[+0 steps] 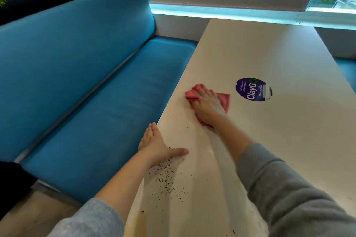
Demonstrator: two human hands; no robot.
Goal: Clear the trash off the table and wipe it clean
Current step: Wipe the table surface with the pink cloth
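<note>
Beside a blue bench (96,82), a pink cloth (224,101) is pressed flat on the white table (269,54) by the right hand (207,106), near the left edge. The left hand (156,144), fingers straight, is held at that edge, probably to catch the dark crumbs (165,177) beside it.

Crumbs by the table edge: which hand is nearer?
Left. The left hand lies flat at the table edge, its thumb right by the crumbs; the right hand presses the cloth farther up the table.
</note>
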